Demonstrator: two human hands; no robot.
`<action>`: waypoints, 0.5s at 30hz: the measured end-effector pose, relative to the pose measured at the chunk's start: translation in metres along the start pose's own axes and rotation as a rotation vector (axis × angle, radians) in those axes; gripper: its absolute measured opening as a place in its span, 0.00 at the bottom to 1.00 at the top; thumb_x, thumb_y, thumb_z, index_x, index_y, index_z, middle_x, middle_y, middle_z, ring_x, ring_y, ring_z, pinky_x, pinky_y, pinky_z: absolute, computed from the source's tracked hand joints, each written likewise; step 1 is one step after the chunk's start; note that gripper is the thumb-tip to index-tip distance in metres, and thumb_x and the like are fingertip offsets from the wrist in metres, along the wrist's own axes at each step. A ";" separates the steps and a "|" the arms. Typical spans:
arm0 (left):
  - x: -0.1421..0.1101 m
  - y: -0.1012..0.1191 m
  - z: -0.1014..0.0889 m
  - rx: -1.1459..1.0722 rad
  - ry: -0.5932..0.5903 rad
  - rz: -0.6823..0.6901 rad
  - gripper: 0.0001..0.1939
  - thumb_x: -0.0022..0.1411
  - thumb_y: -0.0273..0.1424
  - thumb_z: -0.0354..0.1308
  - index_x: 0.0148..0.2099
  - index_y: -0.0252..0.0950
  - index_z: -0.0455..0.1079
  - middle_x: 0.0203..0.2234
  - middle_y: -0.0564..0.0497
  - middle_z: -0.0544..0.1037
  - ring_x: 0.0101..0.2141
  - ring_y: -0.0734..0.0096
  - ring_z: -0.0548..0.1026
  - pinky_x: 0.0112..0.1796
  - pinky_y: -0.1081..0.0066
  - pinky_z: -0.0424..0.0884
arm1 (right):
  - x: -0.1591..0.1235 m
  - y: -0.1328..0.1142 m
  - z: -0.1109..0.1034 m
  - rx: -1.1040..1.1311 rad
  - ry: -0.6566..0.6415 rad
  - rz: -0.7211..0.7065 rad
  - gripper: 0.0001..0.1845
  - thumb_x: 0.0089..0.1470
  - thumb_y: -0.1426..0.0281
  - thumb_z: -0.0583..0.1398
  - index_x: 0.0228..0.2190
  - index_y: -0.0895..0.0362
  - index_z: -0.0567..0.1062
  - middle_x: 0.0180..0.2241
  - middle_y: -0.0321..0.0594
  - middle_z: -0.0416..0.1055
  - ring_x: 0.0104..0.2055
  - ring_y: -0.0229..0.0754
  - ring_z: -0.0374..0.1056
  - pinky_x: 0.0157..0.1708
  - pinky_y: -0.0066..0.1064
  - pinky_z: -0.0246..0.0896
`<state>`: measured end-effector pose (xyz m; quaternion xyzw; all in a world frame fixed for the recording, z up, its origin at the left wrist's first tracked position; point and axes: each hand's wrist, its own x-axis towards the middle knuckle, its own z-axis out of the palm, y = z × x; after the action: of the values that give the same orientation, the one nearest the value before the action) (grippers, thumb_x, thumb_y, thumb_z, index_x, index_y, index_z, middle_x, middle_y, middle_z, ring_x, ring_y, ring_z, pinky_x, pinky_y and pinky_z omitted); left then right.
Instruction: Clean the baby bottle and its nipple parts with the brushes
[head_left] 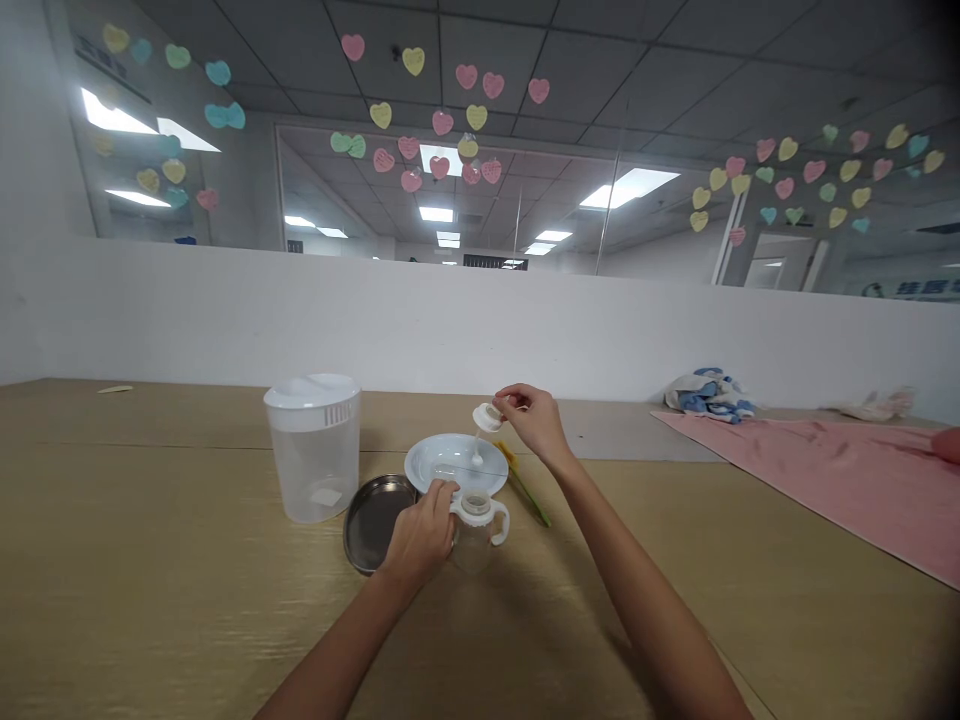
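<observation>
My left hand [424, 528] grips one white handle of a clear baby bottle [472, 552], which stands upright on the table with its mouth uncovered. Above and slightly behind it, my right hand [536, 425] pinches a white bottle cap [487, 417]. From this cap a thin straw with a white weighted end hangs down over a pale blue bowl [491, 462]. A small clear piece lies in the bowl; its kind is unclear. To the right of the bowl is a slim green-handled brush [531, 492] with a yellow end.
Left of the bowl lies a dark metal tray [377, 522]. A clear lidded bucket [313, 462] stands beside it. On the right are a pink cloth [817, 470] and a crumpled blue-and-white cloth [709, 393]. A white wall [450, 325] rises behind the table.
</observation>
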<state>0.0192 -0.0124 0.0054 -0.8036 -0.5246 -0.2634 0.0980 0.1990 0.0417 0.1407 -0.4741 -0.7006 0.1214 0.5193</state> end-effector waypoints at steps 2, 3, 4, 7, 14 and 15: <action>0.000 -0.003 0.005 0.030 0.048 0.079 0.16 0.61 0.22 0.41 0.49 0.36 0.61 0.45 0.46 0.70 0.40 0.67 0.73 0.37 0.72 0.69 | -0.001 0.003 0.006 -0.058 -0.038 0.003 0.13 0.45 0.63 0.57 0.30 0.58 0.74 0.25 0.37 0.69 0.27 0.37 0.65 0.31 0.28 0.61; 0.000 -0.004 0.008 0.044 0.068 0.119 0.16 0.61 0.22 0.40 0.48 0.36 0.62 0.44 0.45 0.70 0.39 0.67 0.73 0.38 0.72 0.69 | -0.001 0.004 0.009 -0.089 -0.053 0.005 0.12 0.45 0.64 0.57 0.30 0.58 0.74 0.24 0.36 0.69 0.27 0.37 0.65 0.31 0.28 0.60; 0.000 -0.005 0.010 0.055 0.086 0.158 0.15 0.61 0.21 0.41 0.47 0.37 0.63 0.44 0.45 0.70 0.38 0.68 0.73 0.38 0.71 0.69 | -0.002 0.005 0.012 -0.118 -0.064 0.007 0.11 0.45 0.65 0.57 0.29 0.58 0.75 0.24 0.36 0.69 0.27 0.37 0.64 0.31 0.27 0.60; 0.000 -0.005 0.013 0.058 0.129 0.252 0.15 0.61 0.22 0.42 0.47 0.37 0.63 0.43 0.45 0.70 0.38 0.68 0.73 0.39 0.71 0.69 | -0.005 0.007 0.020 -0.185 -0.086 0.004 0.09 0.44 0.67 0.57 0.28 0.58 0.75 0.22 0.35 0.68 0.27 0.36 0.63 0.30 0.27 0.58; -0.002 -0.004 0.002 -0.042 0.176 0.351 0.15 0.58 0.21 0.42 0.44 0.36 0.66 0.40 0.44 0.71 0.40 0.67 0.71 0.40 0.70 0.69 | -0.006 0.017 0.029 -0.309 -0.112 -0.050 0.07 0.45 0.71 0.57 0.27 0.59 0.75 0.23 0.36 0.67 0.27 0.37 0.62 0.30 0.27 0.55; -0.003 -0.004 0.001 -0.052 0.184 0.368 0.15 0.58 0.22 0.42 0.43 0.36 0.66 0.40 0.44 0.72 0.40 0.67 0.71 0.40 0.70 0.69 | -0.006 0.019 0.030 -0.334 -0.105 -0.060 0.07 0.45 0.72 0.57 0.28 0.59 0.75 0.23 0.36 0.68 0.28 0.37 0.62 0.31 0.27 0.54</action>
<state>0.0150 -0.0130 0.0026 -0.8607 -0.3507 -0.3267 0.1714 0.1841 0.0561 0.1117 -0.5256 -0.7509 0.0125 0.3996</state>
